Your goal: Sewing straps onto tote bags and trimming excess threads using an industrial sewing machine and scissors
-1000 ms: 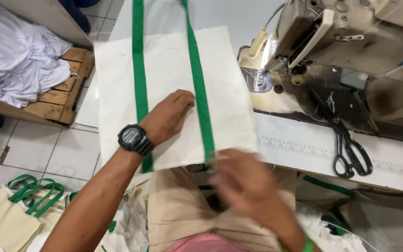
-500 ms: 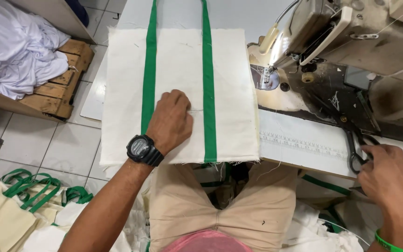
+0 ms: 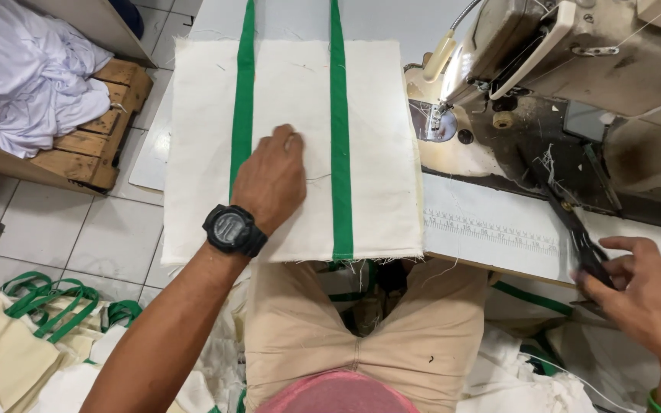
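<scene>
A cream cloth bag panel (image 3: pixel 292 92) with two green straps (image 3: pixel 337 138) lies flat on the sewing table. My left hand (image 3: pixel 271 180), with a black watch at the wrist, presses down on the cloth between the straps. My right hand (image 3: pixel 644 294) is at the table's right front edge, its fingers closing around the handles of black scissors (image 3: pixel 571 218) that lie on the table beside the machine.
A worn sewing machine (image 3: pixel 575 69) stands at the right on the white table (image 3: pixel 483 229). A wooden pallet (image 3: pixel 93 130) with white cloth (image 3: pixel 17 76) is at the left. Finished cream bags with green handles (image 3: pixel 32 321) lie on the floor.
My left hand has stayed on the cloth while the view shifted. My right hand moved from in front of me out to the right and reached the scissors.
</scene>
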